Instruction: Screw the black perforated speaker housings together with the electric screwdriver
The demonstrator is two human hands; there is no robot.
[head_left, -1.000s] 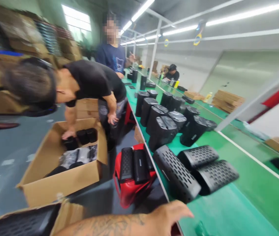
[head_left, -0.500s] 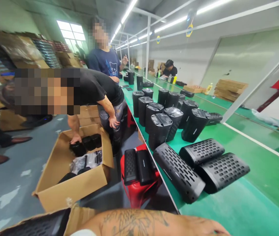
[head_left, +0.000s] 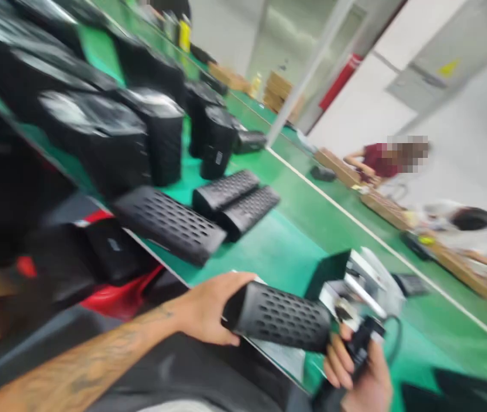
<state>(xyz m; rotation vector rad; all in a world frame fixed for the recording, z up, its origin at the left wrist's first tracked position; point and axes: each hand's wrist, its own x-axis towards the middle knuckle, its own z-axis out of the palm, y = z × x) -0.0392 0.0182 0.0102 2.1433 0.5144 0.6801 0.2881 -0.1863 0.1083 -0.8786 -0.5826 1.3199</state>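
My left hand is closed around one end of a black perforated casing, held tilted over the table's front edge. The casing has rows of slots on its upper face. My right hand is at the casing's other end, its fingers and thumb closed around a small black object. Blur hides what kind of object that is. Just beyond it is a white and metal device, partly hidden. A dark cable loops beside my right hand.
More slotted casings lie on the green table, with upright black units at left. A red stool bearing black casings stands below the edge. Across the table, people sit by long cardboard boxes.
The view has swung right, away from the open carton and the two nearby people. My left hand now holds a perforated casing, and my right hand has come into view.
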